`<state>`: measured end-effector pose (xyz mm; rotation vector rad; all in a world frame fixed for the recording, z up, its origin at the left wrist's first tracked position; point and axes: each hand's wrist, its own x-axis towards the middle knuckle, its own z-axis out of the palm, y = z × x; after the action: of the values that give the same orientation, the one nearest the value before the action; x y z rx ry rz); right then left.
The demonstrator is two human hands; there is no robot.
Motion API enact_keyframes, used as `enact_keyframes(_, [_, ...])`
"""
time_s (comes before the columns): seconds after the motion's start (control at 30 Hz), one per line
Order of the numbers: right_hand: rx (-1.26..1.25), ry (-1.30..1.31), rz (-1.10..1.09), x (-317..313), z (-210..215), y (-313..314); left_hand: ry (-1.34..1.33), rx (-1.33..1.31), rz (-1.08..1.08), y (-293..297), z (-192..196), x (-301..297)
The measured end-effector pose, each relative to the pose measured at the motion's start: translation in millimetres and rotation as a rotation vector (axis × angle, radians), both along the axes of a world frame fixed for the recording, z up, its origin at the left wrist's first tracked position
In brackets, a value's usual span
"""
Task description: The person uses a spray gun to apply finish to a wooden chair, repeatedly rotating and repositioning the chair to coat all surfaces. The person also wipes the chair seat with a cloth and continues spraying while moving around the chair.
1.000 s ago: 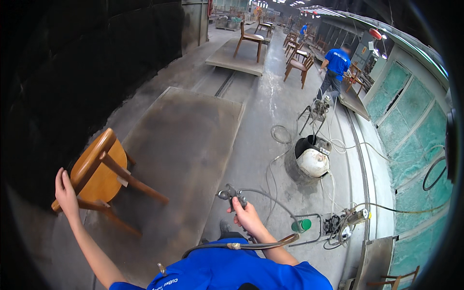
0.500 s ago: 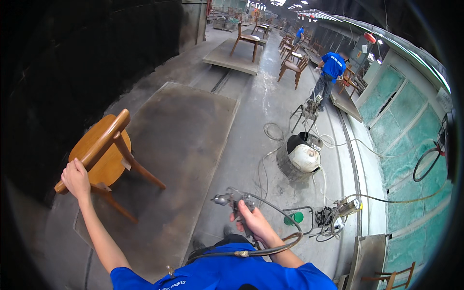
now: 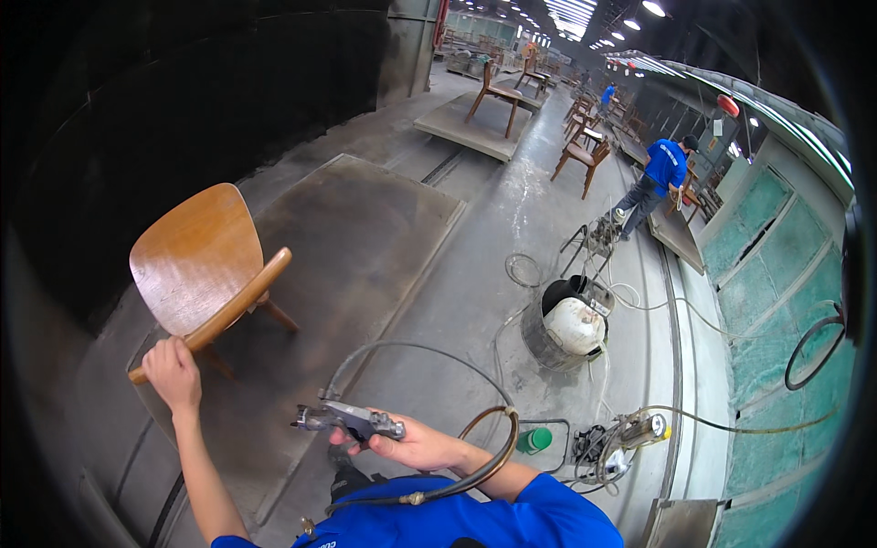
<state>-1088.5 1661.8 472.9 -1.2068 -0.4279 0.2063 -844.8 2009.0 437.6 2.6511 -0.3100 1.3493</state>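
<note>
A wooden chair point(image 3: 196, 260) with a glossy orange-brown seat stands tilted at the left, over the edge of a flat dark platform point(image 3: 311, 228). My left hand point(image 3: 174, 373) is closed round the near end of its top rail. In front of my body, my right hand point(image 3: 402, 442) grips a metal spray gun point(image 3: 352, 420), its nozzle pointing left toward the chair. A dark hose point(image 3: 429, 347) loops from the gun over my right forearm. Part of the gun's handle is hidden by my fingers.
Right of centre stand a dark drum with a white container point(image 3: 575, 324), a green can point(image 3: 534, 440) and a pump with coiled hoses point(image 3: 607, 452). Farther off, a person in blue point(image 3: 662, 169) works beside more chairs point(image 3: 583, 160). Green filter panels point(image 3: 776, 292) line the right wall.
The chair has turned and tipped, so its seat now faces up toward me. My right hand has brought the spray gun left and nearer the chair. The view has shifted slightly.
</note>
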Motion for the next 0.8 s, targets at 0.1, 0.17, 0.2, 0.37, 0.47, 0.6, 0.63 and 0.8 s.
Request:
enact_keyframes(0.1, [0.093, 0.131, -0.039, -46, -4, -34, -0.128, -0.025, 0.220, 31, -20, -45])
enact_keyframes(0.17, [0.038, 0.141, -0.198, -74, -6, -50, -0.219, -0.259, 0.480, 42, -39, -59])
enact_keyframes(0.2, [-0.004, 0.159, -0.289, -85, -4, -56, -0.075, -0.814, 0.300, 40, -52, -63])
enact_keyframes(0.37, [-0.241, 0.337, -0.861, -117, 2, -72, 0.203, -2.220, -0.515, 31, -87, -102])
enact_keyframes(0.47, [-0.168, 0.259, -1.115, -129, 9, -82, 0.243, -2.482, -0.386, 12, -91, -140])
enact_keyframes(0.6, [-0.168, 0.181, -1.204, -134, 17, -73, 0.365, -2.635, -0.175, -11, -94, -186])
enact_keyframes(0.63, [-0.174, 0.168, -1.212, -132, 23, -71, 0.374, -2.628, -0.152, -19, -94, -195])
enact_keyframes(0.8, [-0.258, 0.010, -0.970, -109, 35, -19, 0.567, -2.681, -0.197, -43, -114, -213])
